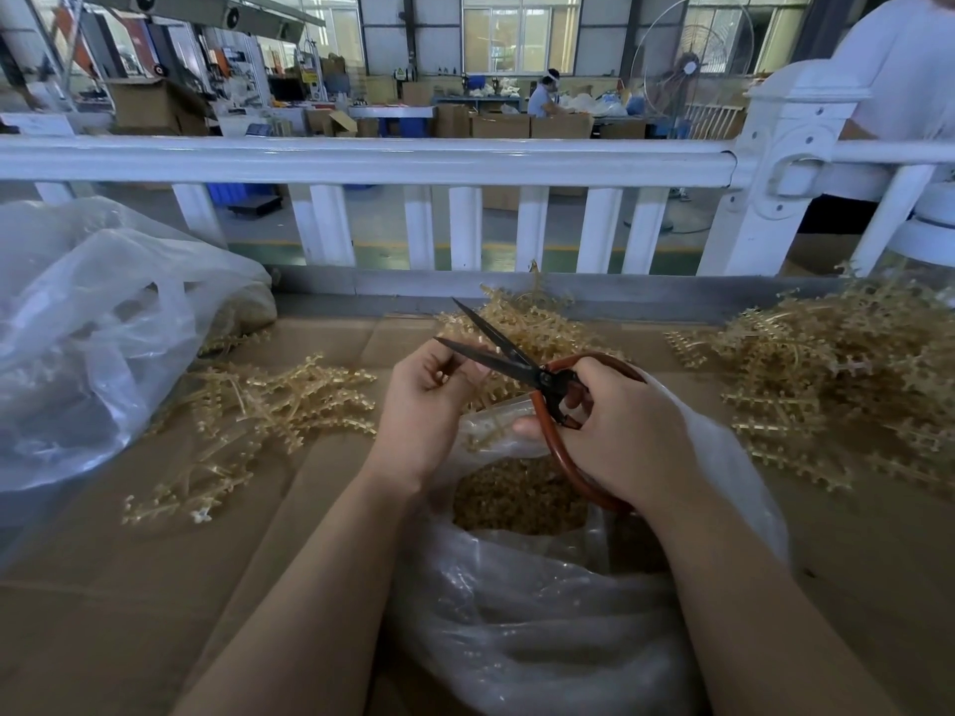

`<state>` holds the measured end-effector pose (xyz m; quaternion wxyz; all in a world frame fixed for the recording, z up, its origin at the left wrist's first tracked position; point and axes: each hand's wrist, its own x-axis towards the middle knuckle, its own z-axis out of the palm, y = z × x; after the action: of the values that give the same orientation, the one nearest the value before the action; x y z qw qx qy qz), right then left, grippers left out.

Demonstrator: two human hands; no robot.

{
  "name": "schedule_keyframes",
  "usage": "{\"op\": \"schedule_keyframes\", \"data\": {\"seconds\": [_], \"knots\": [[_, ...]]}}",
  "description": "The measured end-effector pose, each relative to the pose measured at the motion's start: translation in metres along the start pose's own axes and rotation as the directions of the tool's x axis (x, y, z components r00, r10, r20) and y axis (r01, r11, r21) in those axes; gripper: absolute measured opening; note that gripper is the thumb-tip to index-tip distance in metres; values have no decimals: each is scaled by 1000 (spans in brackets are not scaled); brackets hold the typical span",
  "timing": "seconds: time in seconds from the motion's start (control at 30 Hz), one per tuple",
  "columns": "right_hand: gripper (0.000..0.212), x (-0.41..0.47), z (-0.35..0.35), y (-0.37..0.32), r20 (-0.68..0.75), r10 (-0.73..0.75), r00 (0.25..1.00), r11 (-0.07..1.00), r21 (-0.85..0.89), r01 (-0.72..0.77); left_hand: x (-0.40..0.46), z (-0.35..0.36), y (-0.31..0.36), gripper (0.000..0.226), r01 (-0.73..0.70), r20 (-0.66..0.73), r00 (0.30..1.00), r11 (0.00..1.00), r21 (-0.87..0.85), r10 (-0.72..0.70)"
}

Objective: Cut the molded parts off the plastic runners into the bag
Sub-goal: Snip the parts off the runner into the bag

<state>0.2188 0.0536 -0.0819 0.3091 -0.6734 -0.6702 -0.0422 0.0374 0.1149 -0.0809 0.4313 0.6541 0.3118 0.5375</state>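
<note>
Right hand (pixel 615 431) gripping open scissors (pixel 509 356), left hand (pixel 429 400) curled, pinching a runner (pixel 491 395) over the bag (pixel 542 612)

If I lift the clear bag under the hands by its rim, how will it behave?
The bag is thin, crinkled film, so it would probably sag. The parts heaped inside likely weigh down its bottom and could spill if it tips.
</note>
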Motion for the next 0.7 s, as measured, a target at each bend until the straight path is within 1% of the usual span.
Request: {"op": "schedule_keyframes", "data": {"seconds": [0.17,0.3,0.47,0.57,0.7], "knots": [[64,-1,-2,-1,-29,-5,1000,999,-48,4,-1,-1,1,19,-3,27,1000,999,-34,4],[60,-1,-2,-2,-33,-11,999,998,-63,9,0,-3,-1,10,10,24,1000,1000,-28,-10],[62,-2,-4,-2,-63,-43,997,997,-71,38,2,-5,-2,13,15,19,1000,999,-46,-14],[66,-2,-3,-1,-73,-50,996,996,-77,44,1,-5,-1,9,22,37,999,998,-66,-20],[75,-2,-1,0,-92,-42,995,997,-61,37,1,-5,-2,11,27,49,999,997,-71,-23]]}}
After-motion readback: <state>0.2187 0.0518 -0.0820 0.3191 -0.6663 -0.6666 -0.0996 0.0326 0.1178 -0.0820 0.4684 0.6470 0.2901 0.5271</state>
